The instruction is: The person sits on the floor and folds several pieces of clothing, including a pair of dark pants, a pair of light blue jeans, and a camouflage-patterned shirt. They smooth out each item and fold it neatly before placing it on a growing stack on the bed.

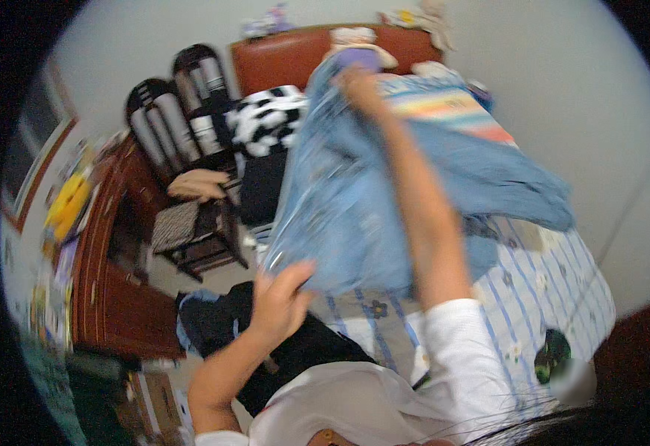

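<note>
A light-blue denim garment (353, 223) stretches over the bed in front of me, blurred by motion. My right hand (358, 89) reaches far forward and grips its upper part near the headboard. Down at the near left edge, my left hand (280, 301) has that side of the cloth pinched between thumb and fingers. What looks like a sleeve (509, 178) spreads to the right across the bed. Under the garment lies a bedsheet (548, 279) with blue stripes and flowers. My right forearm hides part of the cloth.
A multicoloured striped textile (453, 108) and a plush toy (355, 36) lie by the brown headboard (280, 61). Dark chairs (160, 122), a black-and-white spotted cloth (269, 120) and a small stool-like seat (177, 228) stand left. Beyond is a wooden desk (94, 279). A green round object (552, 354) rests lower right.
</note>
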`<act>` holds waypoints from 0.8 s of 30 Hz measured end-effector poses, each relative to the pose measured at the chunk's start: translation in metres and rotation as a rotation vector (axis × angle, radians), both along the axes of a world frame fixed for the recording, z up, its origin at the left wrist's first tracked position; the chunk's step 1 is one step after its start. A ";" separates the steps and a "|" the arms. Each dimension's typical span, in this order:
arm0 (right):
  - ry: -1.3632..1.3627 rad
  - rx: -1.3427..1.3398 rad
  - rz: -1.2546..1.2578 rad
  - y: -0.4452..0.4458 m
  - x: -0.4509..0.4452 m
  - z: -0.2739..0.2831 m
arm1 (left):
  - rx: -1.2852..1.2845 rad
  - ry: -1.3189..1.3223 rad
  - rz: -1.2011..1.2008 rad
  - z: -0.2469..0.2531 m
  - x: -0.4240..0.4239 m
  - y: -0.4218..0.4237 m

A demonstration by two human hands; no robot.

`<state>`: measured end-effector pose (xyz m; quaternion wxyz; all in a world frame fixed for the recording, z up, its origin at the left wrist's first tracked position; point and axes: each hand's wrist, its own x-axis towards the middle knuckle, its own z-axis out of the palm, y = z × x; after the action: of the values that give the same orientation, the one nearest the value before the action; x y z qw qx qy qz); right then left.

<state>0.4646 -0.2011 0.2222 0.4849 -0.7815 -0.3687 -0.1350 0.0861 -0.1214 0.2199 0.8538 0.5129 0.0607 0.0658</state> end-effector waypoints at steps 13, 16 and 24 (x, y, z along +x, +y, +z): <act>0.291 0.071 -0.974 -0.187 -0.259 -0.232 | 0.380 0.732 -0.233 -0.199 -0.089 0.108; 0.351 0.131 -1.429 -0.343 -0.268 -0.293 | 1.103 0.478 -0.377 -0.202 -0.054 0.155; 1.234 1.024 -0.837 -0.365 -0.222 -0.311 | 1.343 0.570 -0.030 -0.293 0.114 0.153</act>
<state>0.2429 -0.5665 -0.0887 0.7960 -0.4739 0.3766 -0.0046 0.1996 0.0319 -0.0732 0.3067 0.9241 0.2204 -0.0589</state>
